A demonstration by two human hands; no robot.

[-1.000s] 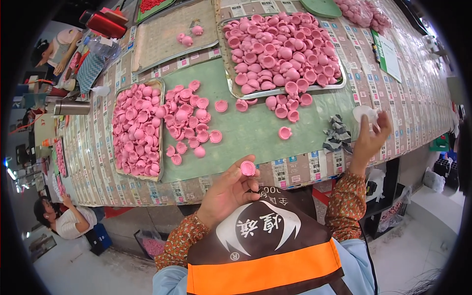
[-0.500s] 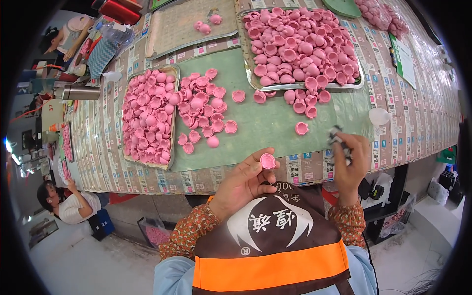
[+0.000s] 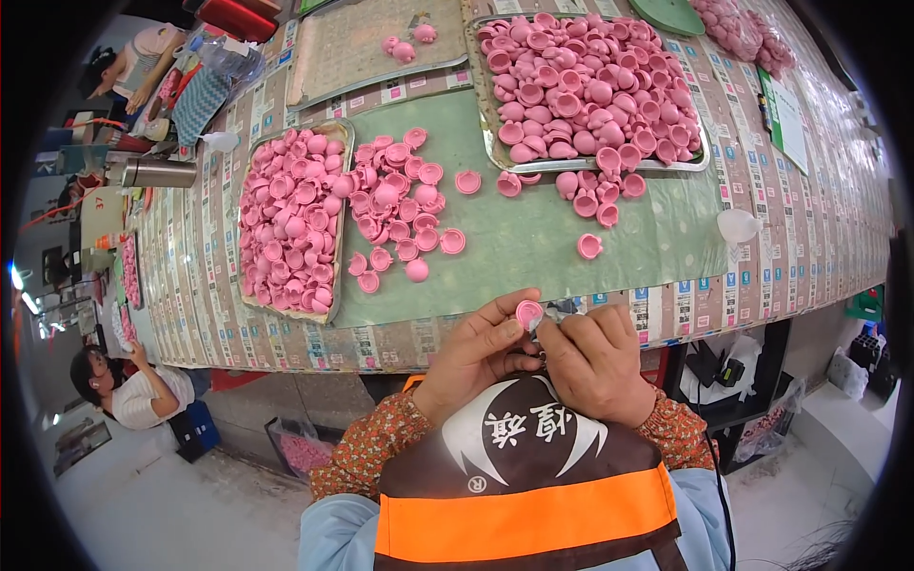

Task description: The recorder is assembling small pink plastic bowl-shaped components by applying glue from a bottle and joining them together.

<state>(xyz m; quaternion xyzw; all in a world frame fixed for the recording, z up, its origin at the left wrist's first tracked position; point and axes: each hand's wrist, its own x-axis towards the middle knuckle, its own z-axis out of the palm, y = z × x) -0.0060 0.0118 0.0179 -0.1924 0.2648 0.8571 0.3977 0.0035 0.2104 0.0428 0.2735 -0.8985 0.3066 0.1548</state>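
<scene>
Between the thumb and fingers of my left hand (image 3: 479,350) is a small pink hollow cap (image 3: 529,313), its round opening facing up. My right hand (image 3: 600,360) is closed beside it, fingertips against the cap's right edge. A crumpled grey-and-white wad, perhaps cloth (image 3: 568,306), pokes out past the right fingers; most of it is hidden. Beyond my hands, a single pink cap (image 3: 589,246) lies on the green mat (image 3: 514,257). Left of that is a loose pile of similar caps (image 3: 405,205).
A metal tray (image 3: 331,303) heaped with pink caps stands at left, a larger heaped tray (image 3: 609,169) at far right. Behind is a shallow tray (image 3: 367,48) with a few pink pieces. A white cup-like object (image 3: 738,226) sits rightward. Another person (image 3: 133,385) is at lower left.
My right hand has come left and down from over the mat, bringing the grey-and-white wad to the cap. My left hand still holds the cap, slightly farther right.
</scene>
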